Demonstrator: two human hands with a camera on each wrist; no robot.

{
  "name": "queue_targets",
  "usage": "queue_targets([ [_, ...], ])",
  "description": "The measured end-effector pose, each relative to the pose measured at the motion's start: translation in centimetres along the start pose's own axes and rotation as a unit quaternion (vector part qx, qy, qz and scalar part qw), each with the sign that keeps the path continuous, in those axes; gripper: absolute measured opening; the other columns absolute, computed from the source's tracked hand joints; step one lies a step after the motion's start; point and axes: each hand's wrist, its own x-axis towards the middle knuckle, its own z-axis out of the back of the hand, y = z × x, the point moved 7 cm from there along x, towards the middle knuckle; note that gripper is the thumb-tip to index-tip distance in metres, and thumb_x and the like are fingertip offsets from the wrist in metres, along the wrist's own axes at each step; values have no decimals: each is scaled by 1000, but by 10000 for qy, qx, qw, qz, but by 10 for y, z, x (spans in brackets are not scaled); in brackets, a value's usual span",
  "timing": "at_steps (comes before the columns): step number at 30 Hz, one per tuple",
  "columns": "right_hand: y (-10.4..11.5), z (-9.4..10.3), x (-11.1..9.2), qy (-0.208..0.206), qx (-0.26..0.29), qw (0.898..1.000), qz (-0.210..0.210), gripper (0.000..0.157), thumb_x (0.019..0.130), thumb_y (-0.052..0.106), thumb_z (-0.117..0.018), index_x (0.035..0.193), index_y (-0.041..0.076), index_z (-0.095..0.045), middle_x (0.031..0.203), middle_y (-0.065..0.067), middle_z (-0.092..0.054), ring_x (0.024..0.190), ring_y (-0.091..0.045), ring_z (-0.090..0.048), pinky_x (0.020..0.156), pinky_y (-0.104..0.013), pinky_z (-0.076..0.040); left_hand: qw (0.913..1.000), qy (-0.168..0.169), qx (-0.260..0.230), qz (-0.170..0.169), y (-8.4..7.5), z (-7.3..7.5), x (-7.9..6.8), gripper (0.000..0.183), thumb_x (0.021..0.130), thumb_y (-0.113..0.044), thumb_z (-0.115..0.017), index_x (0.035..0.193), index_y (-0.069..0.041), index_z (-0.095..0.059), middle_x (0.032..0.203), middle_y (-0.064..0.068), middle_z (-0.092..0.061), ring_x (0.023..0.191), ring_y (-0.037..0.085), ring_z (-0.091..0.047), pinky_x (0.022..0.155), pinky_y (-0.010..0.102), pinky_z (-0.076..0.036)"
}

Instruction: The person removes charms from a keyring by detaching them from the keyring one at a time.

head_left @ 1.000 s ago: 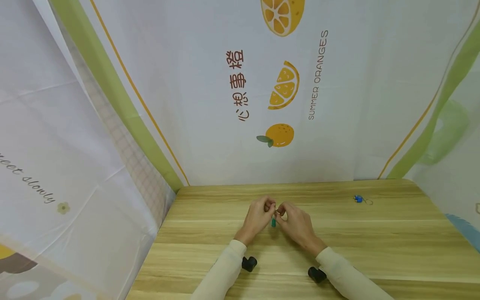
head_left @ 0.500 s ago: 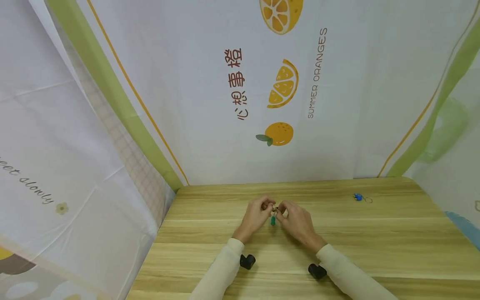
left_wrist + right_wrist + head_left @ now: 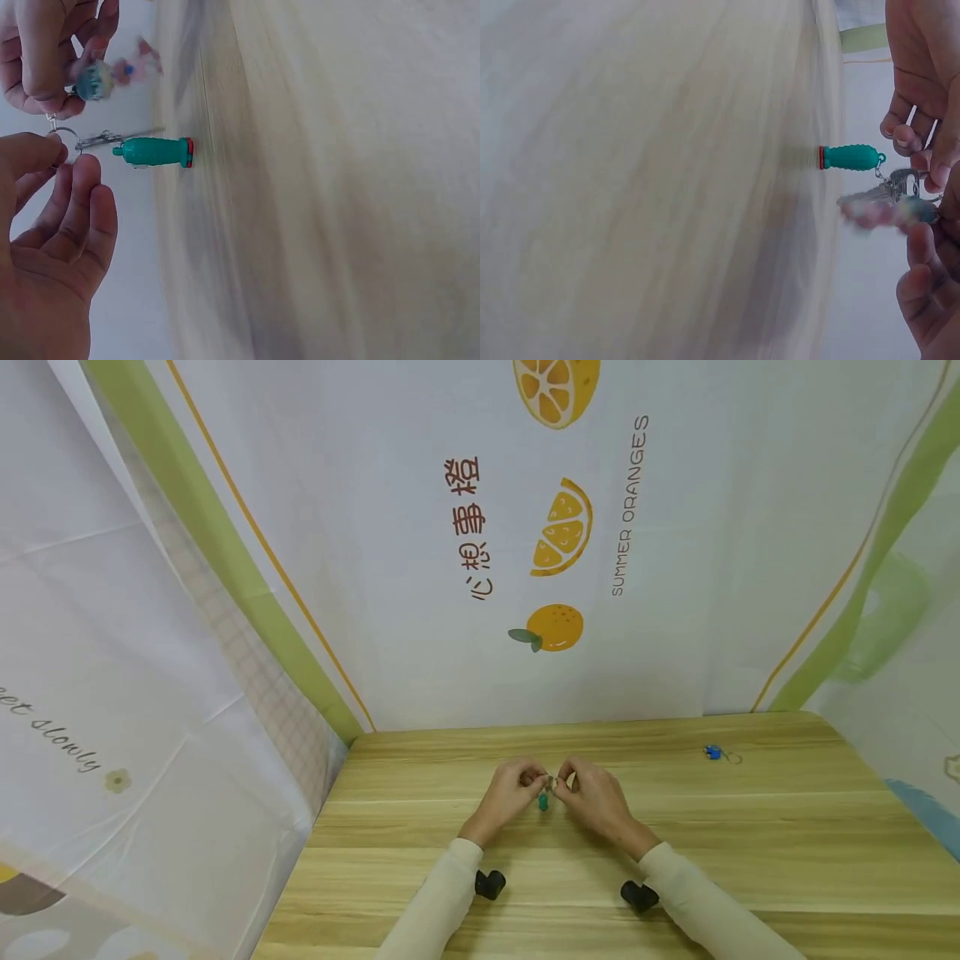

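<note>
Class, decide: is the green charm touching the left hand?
Apart: the left wrist view shows open space between the green charm and the left hand.

A key ring sits between the left grip and the right grip, above the tabletop. Below the ring hang a key and a pendant; a charm hangs to their right. A keychain lies far right on the tabletop, before the printed curtain.
</note>
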Motion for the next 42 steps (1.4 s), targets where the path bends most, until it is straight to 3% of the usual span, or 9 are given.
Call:
queue_targets([
  [4, -2, -1, 2, 59, 92, 9999, -1, 14, 92, 2, -73, 97, 13, -67, 84, 3, -69, 60, 3, -45, 52, -19, -41, 9999, -101, 95, -81, 1, 1, -1, 15, 107, -15, -65, 114, -6, -75, 108, 9, -70, 84, 6, -63, 73, 21, -56],
  [10, -2, -1, 1, 203, 170, 9996, 21, 14, 93, 3, -76, 100, 14, -72, 89, 5, -70, 65, 3, -49, 58, -20, -46, 9991, -341, 68, -231, 0, 4, 0, 16, 107, -10, -65, 118, -1, -73, 98, 11, -73, 74, 3, -64, 68, 19, -55],
  [16, 2, 2, 2, 40, 108, 9999, 129, 14, 94, 3, -76, 97, 16, -73, 89, 6, -69, 64, 3, -47, 56, -19, -43, 9995, -273, -53, -178, -2, 4, -1, 14, 107, -4, -62, 118, -1, -69, 95, 11, -74, 77, 14, -70, 68, 20, -56],
  [21, 5, 3, 4, -5, 168, 9997, 171, 13, 95, 4, -75, 97, 17, -72, 88, 6, -69, 62, 5, -48, 53, -19, -42, 9997, -199, 13, -126, -3, 2, 0, 9, 106, -4, -62, 112, -5, -68, 95, 9, -73, 79, 9, -69, 69, 19, -56],
  [25, 6, 2, 4, -49, 210, 9993, 290, 12, 95, 3, -74, 97, 15, -72, 89, 5, -69, 62, 5, -50, 53, -19, -43, 9999, -104, -75, -100, -4, 0, 0, 7, 106, -5, -63, 112, -5, -66, 101, 11, -72, 82, 12, -73, 70, 19, -58],
  [34, 6, 1, 6, -27, 331, 9991, 256, 13, 96, 2, -74, 99, 14, -73, 91, 3, -71, 61, 7, -52, 53, -19, -44, 9929, -453, 675, -873, -16, 1, -1, 8, 104, -3, -67, 109, -8, -70, 106, 7, -73, 81, 11, -69, 76, 20, -59],
  [42, 8, 3, 7, 38, 432, 9987, 270, 14, 95, 2, -74, 98, 16, -72, 89, 4, -70, 59, -2, -58, 52, -19, -44, 9956, -472, 513, -628, -11, 3, 0, 3, 104, -5, -64, 104, -5, -67, 100, 5, -67, 76, 4, -61, 68, 18, -55],
])
